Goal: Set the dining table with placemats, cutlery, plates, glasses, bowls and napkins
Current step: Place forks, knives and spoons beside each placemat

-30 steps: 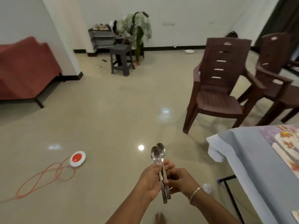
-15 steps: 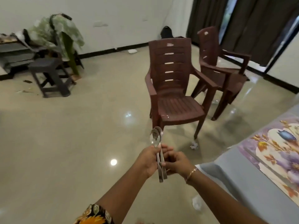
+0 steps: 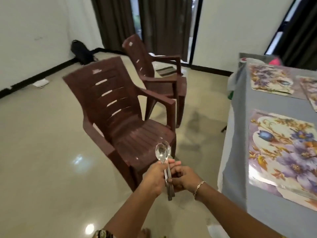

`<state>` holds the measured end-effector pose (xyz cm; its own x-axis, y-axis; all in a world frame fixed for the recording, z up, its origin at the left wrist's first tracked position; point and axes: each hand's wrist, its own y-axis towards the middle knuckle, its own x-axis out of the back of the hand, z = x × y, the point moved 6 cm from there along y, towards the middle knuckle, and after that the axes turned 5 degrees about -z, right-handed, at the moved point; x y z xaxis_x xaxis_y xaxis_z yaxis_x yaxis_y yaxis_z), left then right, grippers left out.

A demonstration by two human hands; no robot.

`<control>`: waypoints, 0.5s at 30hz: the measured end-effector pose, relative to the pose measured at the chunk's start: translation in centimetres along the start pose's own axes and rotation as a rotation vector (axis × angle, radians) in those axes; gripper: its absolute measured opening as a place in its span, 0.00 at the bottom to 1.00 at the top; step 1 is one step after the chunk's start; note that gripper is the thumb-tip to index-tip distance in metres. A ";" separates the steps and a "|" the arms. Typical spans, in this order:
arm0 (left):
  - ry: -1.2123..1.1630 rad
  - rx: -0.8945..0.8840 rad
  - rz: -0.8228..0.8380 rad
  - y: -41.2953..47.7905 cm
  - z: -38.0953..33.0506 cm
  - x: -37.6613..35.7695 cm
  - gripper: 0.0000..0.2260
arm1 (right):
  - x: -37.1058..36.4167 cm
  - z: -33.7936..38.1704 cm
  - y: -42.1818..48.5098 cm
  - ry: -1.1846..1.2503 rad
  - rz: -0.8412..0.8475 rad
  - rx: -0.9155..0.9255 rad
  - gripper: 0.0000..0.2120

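Observation:
Both my hands hold a small bundle of steel spoons (image 3: pixel 162 153) upright in front of me, bowls up. My left hand (image 3: pixel 154 177) grips the handles from the left and my right hand (image 3: pixel 183 179), with a bracelet at the wrist, grips them from the right. The dining table (image 3: pixel 240 134) under a grey cloth stands to the right. A floral placemat (image 3: pixel 281 152) lies on its near part, another (image 3: pixel 269 81) further back, and a third (image 3: pixel 311 90) at the right edge.
Two brown plastic armchairs stand left of the table, the nearer one (image 3: pixel 123 117) right beyond my hands, the other (image 3: pixel 154 73) behind it. Dark curtains (image 3: pixel 154 23) hang at the back. A black bag (image 3: pixel 80 52) lies by the wall. Shiny tiled floor lies to the left.
My view has swung right: the stool and red sofa have gone out of frame, the chairs and table have come closer. My hands still hold the spoons the same way.

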<state>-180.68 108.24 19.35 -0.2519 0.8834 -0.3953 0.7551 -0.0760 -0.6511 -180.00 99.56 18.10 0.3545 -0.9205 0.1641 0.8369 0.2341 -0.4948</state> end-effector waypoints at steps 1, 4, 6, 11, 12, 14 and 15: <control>0.060 0.007 0.034 1.3 -1.3 -0.2 0.11 | 0.3 0.9 1.1 0.027 -0.045 -0.010 0.12; 0.175 0.026 0.119 4.5 -4.6 -1.7 0.11 | 1.2 2.6 3.6 0.109 -0.164 -0.043 0.12; 0.195 0.057 0.165 6.8 -5.5 -3.1 0.10 | 2.4 3.0 5.3 0.155 -0.239 -0.074 0.12; 0.222 0.134 0.261 12.7 -6.9 -6.8 0.10 | 6.2 3.1 9.6 0.187 -0.355 -0.105 0.15; 0.225 0.153 0.274 14.0 -7.0 -7.8 0.10 | 7.2 3.0 10.6 0.177 -0.380 -0.098 0.15; 0.250 0.187 0.290 16.5 -7.3 -9.8 0.10 | 9.4 2.8 12.3 0.174 -0.398 -0.101 0.15; 0.277 0.198 0.304 17.7 -7.4 -11.1 0.10 | 10.8 2.7 13.2 0.178 -0.413 -0.098 0.15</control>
<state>-160.03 100.53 16.98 0.1551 0.8954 -0.4174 0.6326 -0.4145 -0.6542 -164.03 93.56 15.69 -0.0845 -0.9718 0.2200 0.8467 -0.1864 -0.4984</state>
